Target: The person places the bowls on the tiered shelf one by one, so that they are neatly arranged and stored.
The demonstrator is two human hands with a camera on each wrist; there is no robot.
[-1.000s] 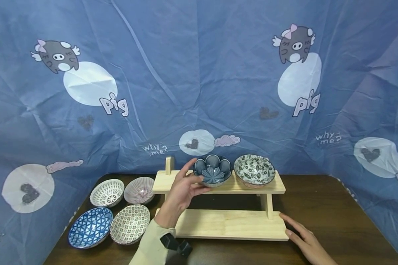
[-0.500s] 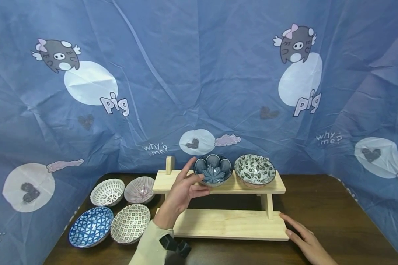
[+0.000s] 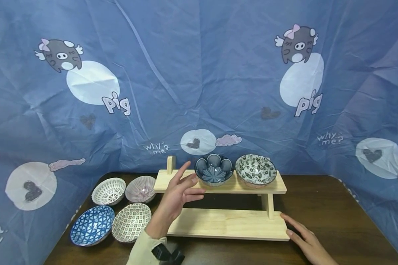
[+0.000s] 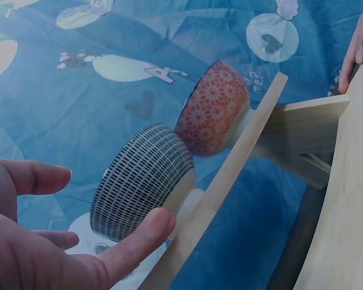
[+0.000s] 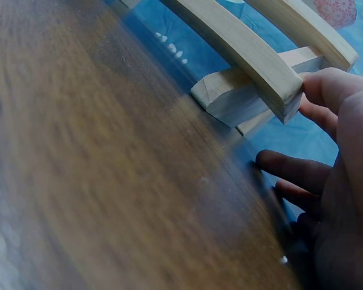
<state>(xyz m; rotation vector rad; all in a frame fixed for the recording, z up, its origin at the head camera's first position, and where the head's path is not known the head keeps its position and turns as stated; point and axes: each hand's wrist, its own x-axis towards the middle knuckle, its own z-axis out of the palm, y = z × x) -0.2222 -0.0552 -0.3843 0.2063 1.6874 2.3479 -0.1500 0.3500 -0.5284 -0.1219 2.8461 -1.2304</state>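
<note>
My left hand (image 3: 177, 195) is beside the dark blue petal-patterned bowl (image 3: 213, 175), fingers spread and thumb tip just left of its rim. That bowl sits on the upper board of a wooden two-tier rack (image 3: 225, 222). In the left wrist view its dashed outer wall (image 4: 142, 181) shows, with the thumb in front of its lower part. Right of it on the same board stands a leaf-patterned bowl (image 3: 255, 170), red outside (image 4: 215, 109). My right hand (image 3: 306, 239) touches the right end of the lower board with thumb and index finger; its other fingers (image 5: 296, 172) stretch out loosely.
On the dark wooden table (image 3: 321, 206), left of the rack, stand a white patterned bowl (image 3: 108, 191), a pinkish striped bowl (image 3: 140, 188), a blue triangle-patterned bowl (image 3: 92, 225) and a brown-checked bowl (image 3: 131, 222). A blue printed cloth (image 3: 238, 92) hangs behind.
My left hand has let go of the dark blue bowl and drawn back slightly left and down, its fingers spreading. The bowl stays on the upper board; the right hand keeps its place.
</note>
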